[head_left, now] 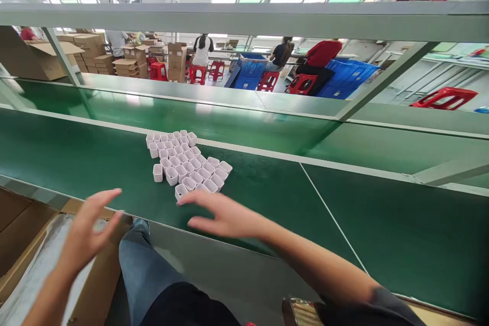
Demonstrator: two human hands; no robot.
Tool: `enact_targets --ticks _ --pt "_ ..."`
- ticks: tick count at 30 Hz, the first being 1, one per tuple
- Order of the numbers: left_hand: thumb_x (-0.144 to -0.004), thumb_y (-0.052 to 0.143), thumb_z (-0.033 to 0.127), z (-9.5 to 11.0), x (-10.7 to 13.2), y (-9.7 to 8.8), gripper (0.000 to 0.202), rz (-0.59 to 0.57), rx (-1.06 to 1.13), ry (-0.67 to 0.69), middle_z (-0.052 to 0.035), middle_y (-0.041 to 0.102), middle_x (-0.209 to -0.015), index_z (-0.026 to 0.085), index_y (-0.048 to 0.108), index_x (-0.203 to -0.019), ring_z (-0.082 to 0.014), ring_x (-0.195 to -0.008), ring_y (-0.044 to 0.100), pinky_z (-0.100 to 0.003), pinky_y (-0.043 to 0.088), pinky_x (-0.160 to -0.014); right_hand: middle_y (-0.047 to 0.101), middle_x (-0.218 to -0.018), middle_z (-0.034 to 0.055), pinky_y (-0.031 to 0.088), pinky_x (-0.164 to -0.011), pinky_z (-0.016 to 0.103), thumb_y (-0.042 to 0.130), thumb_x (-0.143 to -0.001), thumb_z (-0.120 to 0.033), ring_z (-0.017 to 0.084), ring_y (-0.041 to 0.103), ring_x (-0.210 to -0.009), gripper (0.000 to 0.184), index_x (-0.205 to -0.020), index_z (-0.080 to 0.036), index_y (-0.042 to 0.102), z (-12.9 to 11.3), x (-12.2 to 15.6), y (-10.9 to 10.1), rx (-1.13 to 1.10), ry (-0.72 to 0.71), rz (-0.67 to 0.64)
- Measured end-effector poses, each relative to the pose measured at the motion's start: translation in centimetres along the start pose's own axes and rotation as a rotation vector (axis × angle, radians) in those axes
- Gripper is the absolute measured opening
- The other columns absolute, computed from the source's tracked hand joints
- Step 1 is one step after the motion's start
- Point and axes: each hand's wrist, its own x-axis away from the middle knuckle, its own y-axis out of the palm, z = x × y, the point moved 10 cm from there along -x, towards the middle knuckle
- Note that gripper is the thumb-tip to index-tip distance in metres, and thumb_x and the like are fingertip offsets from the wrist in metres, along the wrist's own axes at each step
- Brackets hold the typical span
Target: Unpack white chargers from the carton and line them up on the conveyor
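A cluster of several small white open-topped plastic shells [183, 163] stands packed together on the green conveyor belt [267, 188]. My right hand [221, 214] reaches out flat over the belt's near edge, fingers stretched, fingertips just short of the nearest shell, holding nothing. My left hand [91, 229] hovers lower left above a cardboard box, fingers spread and empty, off the belt.
A cardboard box [34, 249] with a plastic liner sits by my left knee. A grey shelf beam [244, 20] runs overhead with slanted supports. Beyond the line, people sit on red stools [267, 80] among blue crates [344, 79] and stacked cartons [91, 53].
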Motion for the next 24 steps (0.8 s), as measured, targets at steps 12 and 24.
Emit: enact_targets --ticks 12,24 --pt "-0.092 0.062 0.030 12.4 -2.9 15.1 0.040 -0.051 -0.099 0.261 -0.0147 0.052 -0.145 0.024 0.060 -0.131 -0.0344 -0.138 0.044 -0.053 0.043 -0.111 0.065 -0.129 0.0193 0.045 -0.103 0.048 0.047 -0.099 -0.047 0.035 0.061 -0.121 0.061 -0.148 -0.011 0.043 10.0 0.1 -6.1 0.555 0.459 -0.113" --pt "-0.092 0.063 0.024 13.9 -4.2 17.0 0.023 0.059 -0.168 0.356 -0.0075 0.063 -0.135 0.025 0.068 -0.115 -0.0305 -0.130 0.054 -0.053 0.041 -0.112 0.059 -0.134 0.0250 0.042 -0.100 0.049 0.054 -0.088 -0.070 0.039 0.059 -0.121 0.095 -0.157 -0.012 0.024 10.1 -0.7 -3.9 0.604 0.572 -0.131"
